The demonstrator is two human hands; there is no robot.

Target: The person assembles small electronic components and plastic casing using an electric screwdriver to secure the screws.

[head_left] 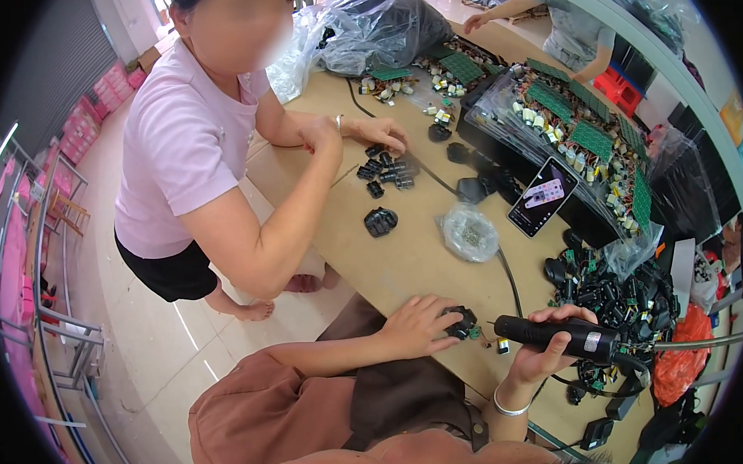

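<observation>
At the table's near edge, my left hand [421, 327] has its fingers closed around a black plastic housing [460, 322]. A small green circuit board [476, 332] and thin wires with a white-and-yellow component [502, 345] stick out beside that housing. My right hand [540, 351] grips a black electric screwdriver [521, 329] held roughly level. Its thin bit points left at the housing, a short gap away from it. From the tool's rear, a cable runs off to the right.
A large heap of black housings [617, 305] lies right of the screwdriver. Ahead are a clear bag of small screws [469, 234], a phone [543, 198] propped against a black bin [508, 138] of circuit boards, and loose black parts [387, 168] by a co-worker's hand [381, 135].
</observation>
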